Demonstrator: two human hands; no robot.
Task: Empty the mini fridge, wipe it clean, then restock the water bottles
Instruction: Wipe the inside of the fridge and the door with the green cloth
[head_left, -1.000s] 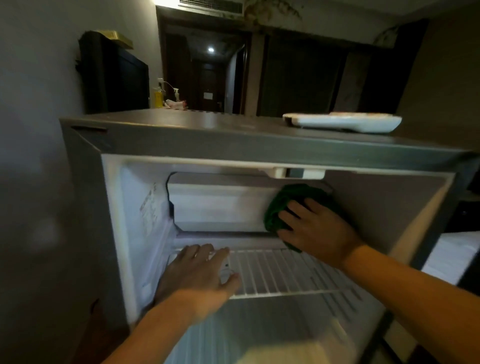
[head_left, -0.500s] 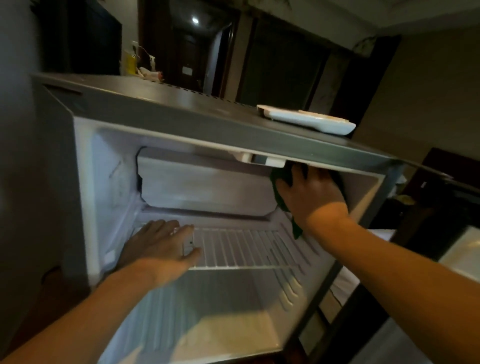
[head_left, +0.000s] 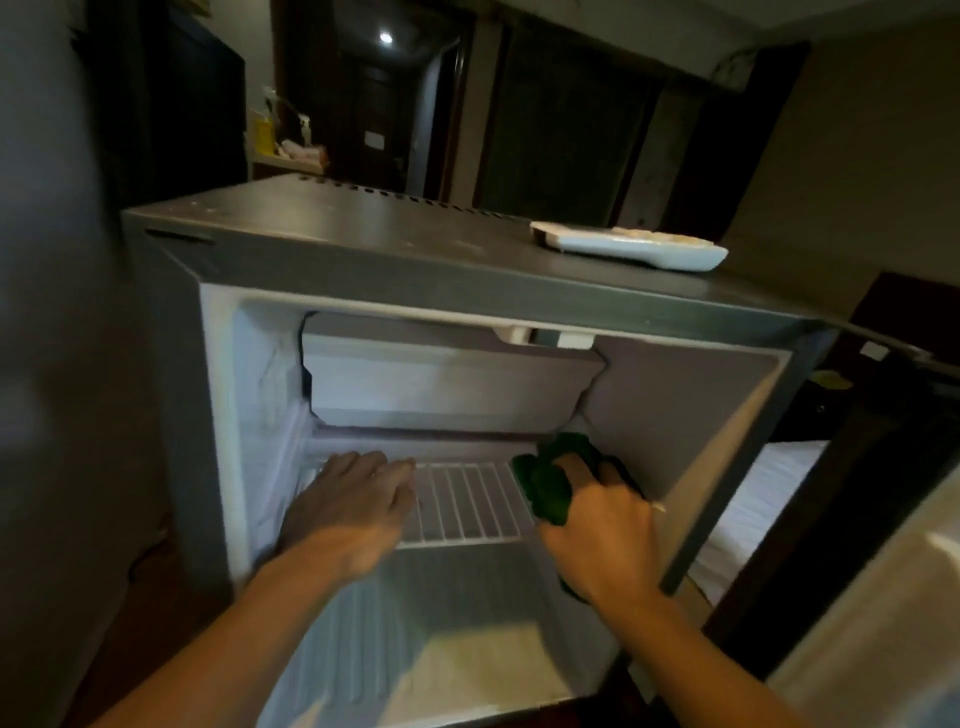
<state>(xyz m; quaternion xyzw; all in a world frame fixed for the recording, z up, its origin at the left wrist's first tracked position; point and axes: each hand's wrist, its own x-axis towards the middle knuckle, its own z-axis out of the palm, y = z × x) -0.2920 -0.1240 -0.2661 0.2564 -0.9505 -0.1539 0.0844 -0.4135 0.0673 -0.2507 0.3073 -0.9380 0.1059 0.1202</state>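
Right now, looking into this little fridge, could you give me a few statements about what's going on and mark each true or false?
1. The right hand grips a green cloth inside the fridge. True.
2. The left hand grips the cloth too. False: it rests flat on the wire shelf, holding nothing.
3. A white remote control lies on top of the fridge. True.
4. The fridge door is shut. False: the inside is open to view.
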